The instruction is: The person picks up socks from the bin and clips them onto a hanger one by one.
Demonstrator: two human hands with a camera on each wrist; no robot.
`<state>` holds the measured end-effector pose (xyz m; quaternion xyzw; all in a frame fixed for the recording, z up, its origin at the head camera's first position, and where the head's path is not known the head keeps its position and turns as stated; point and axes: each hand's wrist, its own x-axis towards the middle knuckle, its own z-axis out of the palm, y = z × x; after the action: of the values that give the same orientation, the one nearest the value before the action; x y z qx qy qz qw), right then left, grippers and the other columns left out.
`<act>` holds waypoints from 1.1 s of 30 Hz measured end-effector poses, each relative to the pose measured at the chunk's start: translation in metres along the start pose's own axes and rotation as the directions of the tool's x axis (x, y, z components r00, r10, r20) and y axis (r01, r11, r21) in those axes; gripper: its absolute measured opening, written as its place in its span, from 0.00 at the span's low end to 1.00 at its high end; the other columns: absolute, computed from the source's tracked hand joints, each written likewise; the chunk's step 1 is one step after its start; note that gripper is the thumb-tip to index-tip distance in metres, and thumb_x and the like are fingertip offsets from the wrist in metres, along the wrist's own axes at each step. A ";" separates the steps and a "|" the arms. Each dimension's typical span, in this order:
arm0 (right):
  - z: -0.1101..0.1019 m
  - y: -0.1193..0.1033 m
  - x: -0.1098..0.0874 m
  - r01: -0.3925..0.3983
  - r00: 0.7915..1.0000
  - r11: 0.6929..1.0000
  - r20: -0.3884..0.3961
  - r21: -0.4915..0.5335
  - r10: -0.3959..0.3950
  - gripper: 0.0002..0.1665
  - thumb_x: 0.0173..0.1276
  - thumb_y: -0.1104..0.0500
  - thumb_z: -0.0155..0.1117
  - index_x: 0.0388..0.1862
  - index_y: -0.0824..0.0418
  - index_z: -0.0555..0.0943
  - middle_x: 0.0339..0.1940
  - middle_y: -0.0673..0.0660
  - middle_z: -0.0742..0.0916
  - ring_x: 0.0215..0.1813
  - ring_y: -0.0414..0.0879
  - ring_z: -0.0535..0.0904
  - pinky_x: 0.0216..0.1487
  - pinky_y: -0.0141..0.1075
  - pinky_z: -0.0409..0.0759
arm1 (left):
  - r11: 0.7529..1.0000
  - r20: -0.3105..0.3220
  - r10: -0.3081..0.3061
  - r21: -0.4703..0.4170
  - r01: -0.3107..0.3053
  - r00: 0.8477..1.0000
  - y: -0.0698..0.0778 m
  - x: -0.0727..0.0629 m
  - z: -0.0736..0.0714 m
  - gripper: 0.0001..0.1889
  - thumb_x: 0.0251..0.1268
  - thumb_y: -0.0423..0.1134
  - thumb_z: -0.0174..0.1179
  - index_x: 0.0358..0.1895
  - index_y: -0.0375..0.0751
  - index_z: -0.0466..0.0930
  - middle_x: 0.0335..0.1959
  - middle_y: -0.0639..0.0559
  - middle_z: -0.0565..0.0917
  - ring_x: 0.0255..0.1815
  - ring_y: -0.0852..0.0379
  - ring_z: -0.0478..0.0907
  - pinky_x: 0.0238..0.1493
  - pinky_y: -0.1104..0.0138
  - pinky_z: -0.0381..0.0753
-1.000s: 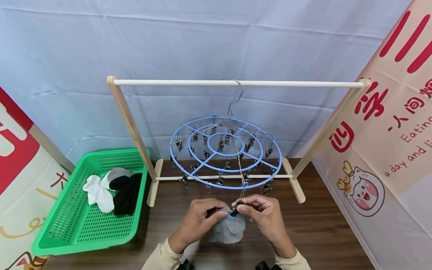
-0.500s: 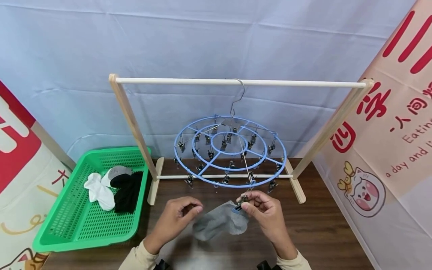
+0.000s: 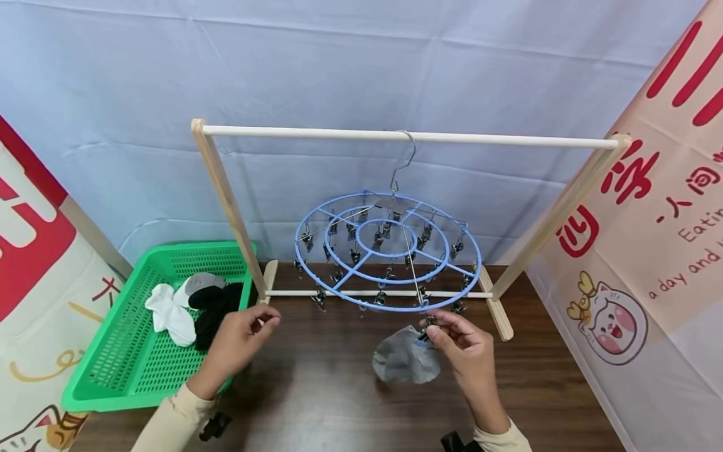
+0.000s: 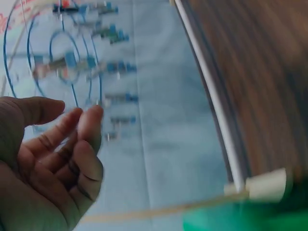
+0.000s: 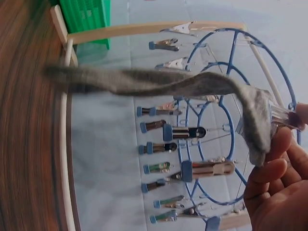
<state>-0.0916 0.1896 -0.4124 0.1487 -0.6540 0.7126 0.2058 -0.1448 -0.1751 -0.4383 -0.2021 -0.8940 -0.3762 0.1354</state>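
Note:
My right hand (image 3: 465, 351) pinches a metal clothes clip (image 3: 427, 328) at the front rim of the round blue clip hanger (image 3: 390, 308). From the blue-tipped jaws of that clip hangs a grey sock (image 3: 403, 358). In the right wrist view the sock (image 5: 144, 83) stretches away from the clip (image 5: 284, 115) in a narrow, slightly twisted strip. Holding nothing, my left hand (image 3: 240, 336) is near the right side of the green basket (image 3: 169, 250), its fingers loosely bent. White socks (image 3: 172, 317), one with grey (image 3: 206, 282), and black socks (image 3: 211, 320) lie in the basket.
A wooden stand with a white top rod (image 3: 316, 133) carries the hanger by its metal hook (image 3: 408, 154). Several other clips hang around its rings. The stand's left post (image 3: 231, 207) rises beside the basket. Printed banners (image 3: 666, 251) border the brown table (image 3: 316, 402).
My left hand has let go of the sock and moved left to the basket. The sock now dangles from the clip, and my right hand has shifted slightly right with it.

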 end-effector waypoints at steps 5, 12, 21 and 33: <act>-0.004 0.004 -0.002 0.036 0.996 0.999 -0.086 -0.031 -0.038 0.16 0.57 0.82 0.60 0.46 0.83 0.76 0.34 0.58 0.87 0.33 0.40 0.82 0.33 0.26 0.78 | 0.987 -0.004 -0.114 0.116 0.114 0.993 -0.029 0.010 -0.028 0.04 0.65 0.34 0.62 0.41 0.41 0.83 0.28 0.56 0.83 0.22 0.63 0.73 0.22 0.67 0.72; -0.008 0.005 -0.001 0.005 0.987 1.000 -0.159 -0.001 -0.005 0.20 0.57 0.83 0.60 0.51 0.84 0.72 0.36 0.58 0.87 0.33 0.41 0.82 0.35 0.26 0.79 | 0.957 0.011 -0.208 0.210 0.202 0.978 -0.073 0.023 -0.049 0.08 0.65 0.32 0.60 0.44 0.32 0.80 0.31 0.44 0.83 0.28 0.51 0.79 0.28 0.57 0.77; -0.007 0.004 0.004 -0.094 0.968 0.993 -0.238 -0.068 0.075 0.19 0.58 0.81 0.62 0.50 0.78 0.75 0.36 0.56 0.87 0.33 0.40 0.83 0.34 0.26 0.79 | 0.924 0.261 -0.337 0.274 0.265 0.904 -0.107 0.034 -0.049 0.17 0.63 0.34 0.62 0.49 0.23 0.73 0.30 0.41 0.81 0.29 0.46 0.79 0.29 0.53 0.77; -0.016 0.004 0.010 -0.037 0.966 0.995 -0.259 -0.093 0.012 0.19 0.57 0.81 0.62 0.48 0.75 0.76 0.35 0.59 0.87 0.32 0.40 0.83 0.33 0.25 0.79 | 0.873 0.417 -0.474 0.339 0.351 0.776 -0.130 0.056 -0.046 0.28 0.65 0.38 0.60 0.59 0.17 0.66 0.55 0.20 0.71 0.49 0.27 0.73 0.45 0.44 0.75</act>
<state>-0.1011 0.2066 -0.4126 0.0364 -0.6571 0.6959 0.2875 -0.2504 -0.2766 -0.4648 -0.0699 -0.9599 -0.2217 -0.1570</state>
